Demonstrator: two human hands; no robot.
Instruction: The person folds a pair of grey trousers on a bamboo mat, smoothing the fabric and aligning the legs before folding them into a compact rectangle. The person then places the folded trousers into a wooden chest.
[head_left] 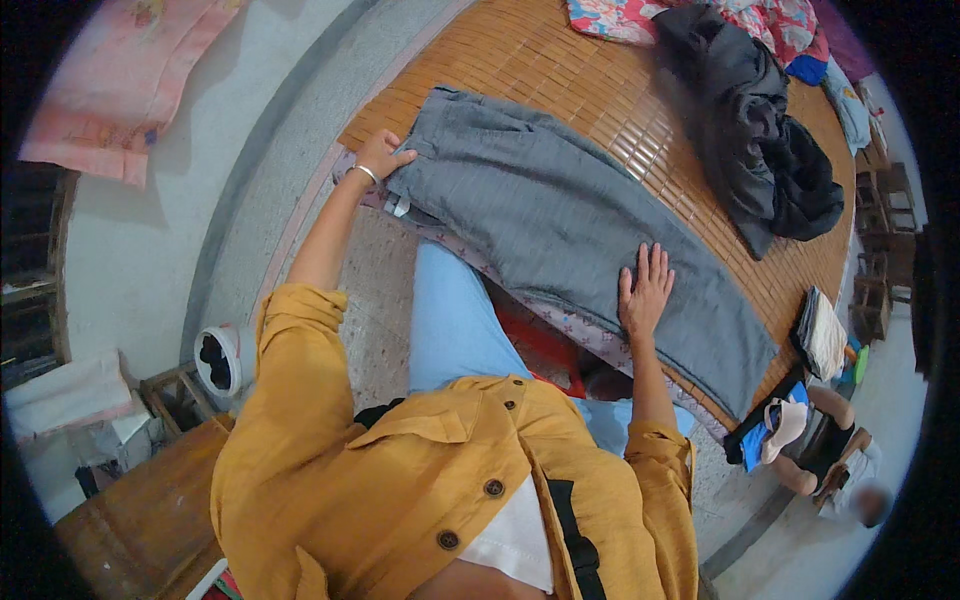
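Note:
Grey trousers, folded lengthwise, lie stretched out across a bamboo mat in front of me. Their waistband is at the left and the leg ends are at the lower right. At the waistband edge rests my left hand, its thumb apart from the fingers and touching the cloth; the fingertips are partly hidden. My right hand lies flat on the trouser legs with its fingers stretched out. A small white tag shows below the waistband.
The bamboo mat covers the bed. Beyond the trousers lies a crumpled black garment, with flowered cloth behind it. Folded clothes are stacked at the right edge. Another person sits at the far right. A white bucket stands at the left.

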